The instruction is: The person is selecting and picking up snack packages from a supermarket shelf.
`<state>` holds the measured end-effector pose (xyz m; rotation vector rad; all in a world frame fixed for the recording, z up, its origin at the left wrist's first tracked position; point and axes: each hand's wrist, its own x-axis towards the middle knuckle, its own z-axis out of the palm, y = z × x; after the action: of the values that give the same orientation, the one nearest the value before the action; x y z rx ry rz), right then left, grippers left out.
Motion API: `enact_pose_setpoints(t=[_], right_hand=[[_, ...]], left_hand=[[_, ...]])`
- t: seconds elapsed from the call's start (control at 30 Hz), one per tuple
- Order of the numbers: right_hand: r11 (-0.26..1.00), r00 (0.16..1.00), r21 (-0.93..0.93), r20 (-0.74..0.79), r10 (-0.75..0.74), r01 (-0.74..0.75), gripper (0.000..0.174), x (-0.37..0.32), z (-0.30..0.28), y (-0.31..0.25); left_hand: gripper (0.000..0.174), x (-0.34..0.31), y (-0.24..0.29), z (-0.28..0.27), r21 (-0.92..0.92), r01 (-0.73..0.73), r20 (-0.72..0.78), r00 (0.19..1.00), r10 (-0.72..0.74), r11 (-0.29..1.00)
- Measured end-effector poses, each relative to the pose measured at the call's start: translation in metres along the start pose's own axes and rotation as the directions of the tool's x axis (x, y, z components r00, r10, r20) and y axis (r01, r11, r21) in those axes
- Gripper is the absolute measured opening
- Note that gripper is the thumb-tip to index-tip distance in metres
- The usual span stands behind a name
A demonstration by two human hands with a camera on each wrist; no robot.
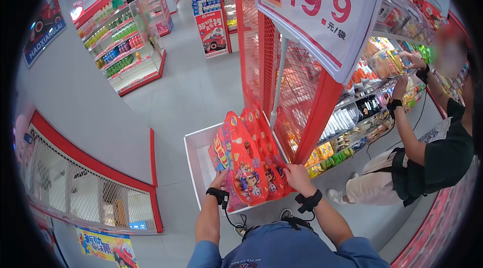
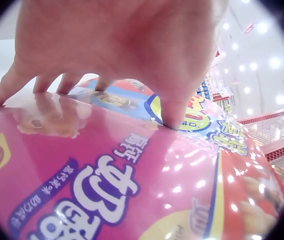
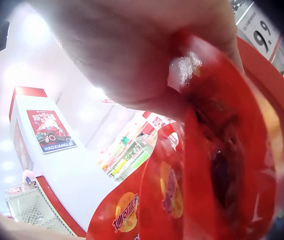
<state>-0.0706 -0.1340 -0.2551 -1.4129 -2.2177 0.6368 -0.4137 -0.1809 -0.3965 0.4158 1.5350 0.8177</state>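
Observation:
Large glossy red snack bags (image 1: 240, 155) with cartoon figures stand packed in a white bin (image 1: 197, 160) before me. At their near left edge is my left hand (image 1: 219, 180). In the left wrist view, that hand (image 2: 117, 45) has its fingers spread and its fingertips on a shiny pink-and-red snack bag (image 2: 107, 170). My right hand (image 1: 299, 177) grips the top edge of a red snack bag at the right of the row. Up close, the right hand (image 3: 147, 60) has the red bag's edge (image 3: 217, 75) between thumb and fingers; the fingertips are hidden.
A price sign (image 1: 312, 11) hangs over a red mesh rack (image 1: 307, 102) beyond the bin. On the right, another person (image 1: 432, 142) reaches into snack shelves (image 1: 372, 92). A grey pillar (image 1: 95, 97) and a mesh-fronted case (image 1: 90, 187) stand left.

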Motion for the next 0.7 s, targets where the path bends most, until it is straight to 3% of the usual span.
enact_pose_setpoints(t=[0.13,0.23,0.33,0.57,0.6,0.7], right_hand=[[0.996,0.998,0.078,0.039,0.045,-0.048,0.024,-0.002,-0.006,-0.003],[0.997,1.000,0.082,-0.004,0.011,-0.011,0.028,-0.005,-0.010,-0.007],[0.993,0.998,0.100,0.004,0.065,-0.065,0.033,-0.007,-0.024,-0.017],[0.961,0.988,0.275,-0.145,0.060,-0.019,0.036,-0.004,-0.035,-0.028],[0.953,0.983,0.303,-0.170,0.062,-0.008,0.035,-0.005,-0.038,-0.031],[0.917,0.962,0.399,-0.239,0.129,-0.023,0.029,-0.014,-0.036,-0.031]], left_hand=[[0.115,0.003,-0.007,-0.011,0.012,-0.070,0.033,0.997,0.070,0.997],[0.108,-0.002,-0.001,-0.026,0.078,-0.129,0.183,0.977,0.113,0.989],[0.099,-0.045,0.026,-0.013,0.179,-0.011,0.047,0.999,0.003,0.984],[0.080,-0.085,0.033,-0.017,0.186,-0.216,0.081,0.975,0.204,0.958],[0.064,-0.093,0.033,-0.015,0.177,-0.252,-0.011,0.966,0.258,0.952],[0.044,-0.098,0.023,-0.033,0.128,-0.355,-0.050,0.930,0.363,0.926]])
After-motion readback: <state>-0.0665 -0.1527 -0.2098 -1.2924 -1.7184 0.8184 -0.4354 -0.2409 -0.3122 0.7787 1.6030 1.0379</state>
